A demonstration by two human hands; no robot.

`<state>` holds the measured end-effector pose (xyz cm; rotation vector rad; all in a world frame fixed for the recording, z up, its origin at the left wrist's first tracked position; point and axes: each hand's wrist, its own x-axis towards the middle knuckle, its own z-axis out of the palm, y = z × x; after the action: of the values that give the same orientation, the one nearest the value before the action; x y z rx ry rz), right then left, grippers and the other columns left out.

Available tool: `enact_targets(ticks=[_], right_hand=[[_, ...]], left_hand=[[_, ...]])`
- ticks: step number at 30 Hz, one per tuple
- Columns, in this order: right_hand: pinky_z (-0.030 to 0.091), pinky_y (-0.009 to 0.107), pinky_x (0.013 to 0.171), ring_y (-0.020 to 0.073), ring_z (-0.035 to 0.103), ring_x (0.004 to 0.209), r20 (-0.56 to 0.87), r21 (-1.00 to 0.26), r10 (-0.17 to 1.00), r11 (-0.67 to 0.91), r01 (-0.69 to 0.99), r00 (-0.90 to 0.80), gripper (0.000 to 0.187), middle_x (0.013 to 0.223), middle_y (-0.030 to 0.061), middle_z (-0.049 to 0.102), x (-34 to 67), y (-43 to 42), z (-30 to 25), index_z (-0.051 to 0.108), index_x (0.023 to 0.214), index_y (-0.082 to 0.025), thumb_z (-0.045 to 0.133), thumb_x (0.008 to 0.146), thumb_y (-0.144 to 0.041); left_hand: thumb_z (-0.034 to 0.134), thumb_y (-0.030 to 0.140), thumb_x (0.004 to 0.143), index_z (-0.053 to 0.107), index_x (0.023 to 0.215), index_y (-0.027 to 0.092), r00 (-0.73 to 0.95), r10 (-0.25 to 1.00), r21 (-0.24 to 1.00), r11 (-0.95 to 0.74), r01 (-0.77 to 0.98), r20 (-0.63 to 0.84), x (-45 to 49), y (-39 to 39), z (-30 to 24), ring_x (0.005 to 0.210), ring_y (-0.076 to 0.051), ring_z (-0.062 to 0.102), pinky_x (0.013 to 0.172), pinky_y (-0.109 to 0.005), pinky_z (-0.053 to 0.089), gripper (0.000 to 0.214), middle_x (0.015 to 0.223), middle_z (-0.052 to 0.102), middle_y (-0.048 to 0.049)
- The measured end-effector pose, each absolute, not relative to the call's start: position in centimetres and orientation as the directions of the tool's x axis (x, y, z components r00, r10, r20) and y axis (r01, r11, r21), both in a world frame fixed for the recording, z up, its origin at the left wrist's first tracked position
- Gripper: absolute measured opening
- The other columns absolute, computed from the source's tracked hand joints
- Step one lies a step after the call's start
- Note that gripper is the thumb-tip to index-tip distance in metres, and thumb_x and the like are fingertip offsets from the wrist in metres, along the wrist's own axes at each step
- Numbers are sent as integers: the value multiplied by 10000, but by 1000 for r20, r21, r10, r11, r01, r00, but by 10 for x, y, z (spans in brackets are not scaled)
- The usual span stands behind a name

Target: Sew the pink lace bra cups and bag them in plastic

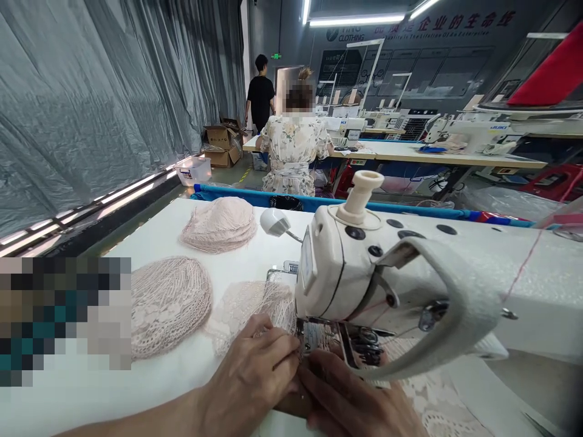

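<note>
From where I stand, the work in hand looks like guiding pale pink lace (237, 303) under the head of a white sewing machine (321, 261), probably mid-seam or lining one up. The lace lies on the tabletop (150, 233) at the near left of the machine head, running in toward the needle area beside the person's fingers.

The left hand (255, 367) is just left of the needle area, knuckles bent and fingers drawn close together. The right hand (359, 394) comes in from the right, below the machine head, its fingers reaching in to meet the left. The fingertips are hidden at the work, so I cannot tell whether either grip is pinching the cloth or only pressing it flat.

To my eye, the next move calls for keeping the edge straight and feeding it evenly, with fingertips clear of the needle.

The lace looks thin and limp, patterned in openwork, with a wispy, fringed edge toward the machine. More lace (444, 400) spreads at the near right, past the right hand; whether it is the same piece, I cannot tell. A pink thread (523, 270) slants down across the machine arm.
</note>
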<state>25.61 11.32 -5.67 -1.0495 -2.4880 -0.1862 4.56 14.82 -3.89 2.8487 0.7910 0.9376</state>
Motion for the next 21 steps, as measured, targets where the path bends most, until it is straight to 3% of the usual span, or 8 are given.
enact_targets(ticks=[3, 6, 13, 21], right_hand=[[474, 400, 890, 214, 660, 860, 457, -59, 677, 670, 740, -576, 297, 860, 40, 738, 255, 113, -66, 636, 1151, -301, 420, 965, -383], [476, 408, 887, 235, 656, 842, 525, -69, 669, 650, 757, -526, 257, 713, 20, 718, 253, 112, -74, 650, 1112, -320, 522, 907, -406], [467, 316, 771, 197, 651, 894, 478, -46, 648, 693, 720, -593, 277, 997, 16, 728, 256, 116, -58, 610, 1174, -320, 434, 968, -378], [349, 357, 830, 192, 627, 902, 522, 63, 609, 671, 739, -597, 305, 1011, 6, 710, 260, 122, -50, 610, 1124, -294, 351, 1005, -402]], left_hand=[[504, 189, 954, 607, 871, 143, 693, 504, 193, -856, 479, 515, 44, 148, -41, 751, -125, 597, 779, -316, 404, 141, 831, 630, -1], [501, 168, 947, 617, 898, 150, 703, 498, 159, -856, 492, 507, 43, 147, -41, 735, -131, 589, 776, -314, 411, 127, 799, 619, -6], [476, 156, 951, 619, 923, 164, 728, 494, 132, -858, 496, 476, 42, 149, -37, 767, -142, 589, 841, -332, 430, 146, 824, 625, -19], [483, 186, 955, 586, 1018, 107, 682, 502, 89, -834, 545, 532, 44, 156, -44, 963, -183, 599, 984, -380, 379, 144, 993, 646, -71]])
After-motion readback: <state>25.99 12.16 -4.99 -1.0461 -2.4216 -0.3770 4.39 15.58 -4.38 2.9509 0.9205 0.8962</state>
